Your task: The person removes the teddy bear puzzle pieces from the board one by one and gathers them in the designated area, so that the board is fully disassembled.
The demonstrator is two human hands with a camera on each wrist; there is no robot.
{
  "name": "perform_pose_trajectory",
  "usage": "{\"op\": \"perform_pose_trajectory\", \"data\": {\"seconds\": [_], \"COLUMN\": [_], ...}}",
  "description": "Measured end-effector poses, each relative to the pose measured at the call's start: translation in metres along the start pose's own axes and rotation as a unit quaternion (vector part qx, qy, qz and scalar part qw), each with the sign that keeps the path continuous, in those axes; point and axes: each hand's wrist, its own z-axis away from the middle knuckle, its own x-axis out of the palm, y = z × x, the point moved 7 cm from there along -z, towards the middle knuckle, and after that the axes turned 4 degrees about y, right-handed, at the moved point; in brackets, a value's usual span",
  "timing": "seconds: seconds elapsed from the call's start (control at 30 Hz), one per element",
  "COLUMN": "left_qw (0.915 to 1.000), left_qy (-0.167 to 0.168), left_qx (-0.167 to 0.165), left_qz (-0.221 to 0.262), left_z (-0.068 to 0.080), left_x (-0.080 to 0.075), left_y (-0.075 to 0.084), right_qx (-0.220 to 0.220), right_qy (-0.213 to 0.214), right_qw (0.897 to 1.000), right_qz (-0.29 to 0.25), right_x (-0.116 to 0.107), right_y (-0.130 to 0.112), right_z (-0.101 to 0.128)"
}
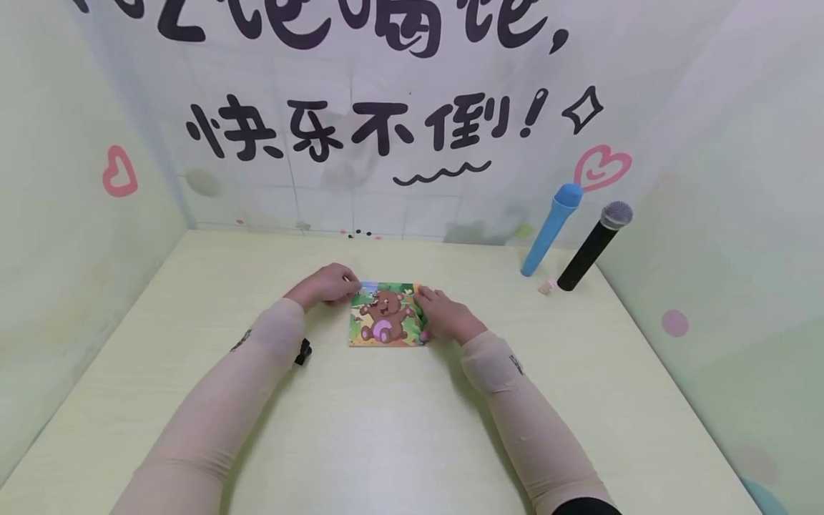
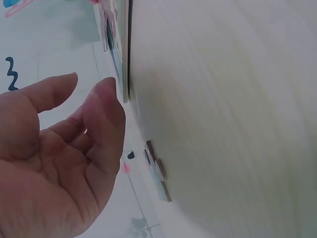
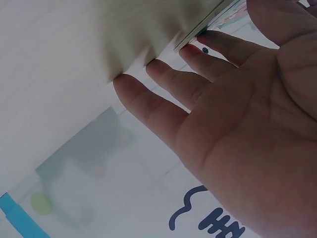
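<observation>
**Bear puzzle looks nearly whole, both hands at its edges**

The bear puzzle (image 1: pixel 388 315) lies flat near the middle of the pale surface (image 1: pixel 399 429), its picture of a brown bear on green reading as complete from the head view, though the far corners under the fingers are hidden. The left hand (image 1: pixel 325 285) sits at the puzzle's ten o'clock corner, fingertips touching its edge; in the left wrist view the fingers (image 2: pixel 106 106) are loosely bent and released, holding nothing, with the board's edge (image 2: pixel 121 44) just beyond them. The right hand (image 1: pixel 444 315) rests at the puzzle's three o'clock side, fingers straight and relaxed, their tips against the board's edge (image 3: pixel 208 20) in the right wrist view; its grip is released too.

Judging from this, the assembly seems mostly done: the picture shows no obvious gap. What appears left is small. A loose piece (image 2: pixel 157 171) lies on the surface near the left hand in the wrist view; whether it belongs to an unseen gap cannot be told.

Toward two o'clock, well apart from the puzzle, a blue microphone (image 1: pixel 550 230) and a black microphone (image 1: pixel 594 246) lean against the wall, with a small pink object (image 1: pixel 546 287) between their bases.
</observation>
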Motion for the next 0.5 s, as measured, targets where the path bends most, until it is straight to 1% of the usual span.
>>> {"op": "perform_pose_trajectory", "data": {"seconds": [0.07,0.23,0.3,0.43,0.5], "left_qw": [0.9999,0.9989,0.9981,0.9969,0.9967], "left_qy": [-0.007,-0.006,-0.011,-0.027,-0.029], "left_qx": [0.003,0.027,0.039,0.049,0.050], "left_qz": [-0.008,-0.038,-0.048,-0.055,-0.057], "left_z": [-0.002,-0.004,-0.004,-0.003,-0.003], "left_x": [0.003,0.005,0.007,0.013,0.016], "left_y": [0.001,0.007,0.011,0.016,0.017], "right_qx": [0.001,0.000,0.000,0.002,0.004], "right_qy": [0.000,0.006,0.007,0.004,0.003], "right_qw": [1.000,1.000,1.000,1.000,1.000], "right_qz": [0.002,0.000,-0.003,-0.006,-0.010], "right_x": [0.001,0.000,-0.001,-0.002,-0.001], "right_y": [0.000,-0.001,-0.002,-0.003,-0.002], "right_z": [0.000,0.000,0.000,0.001,0.002]}}
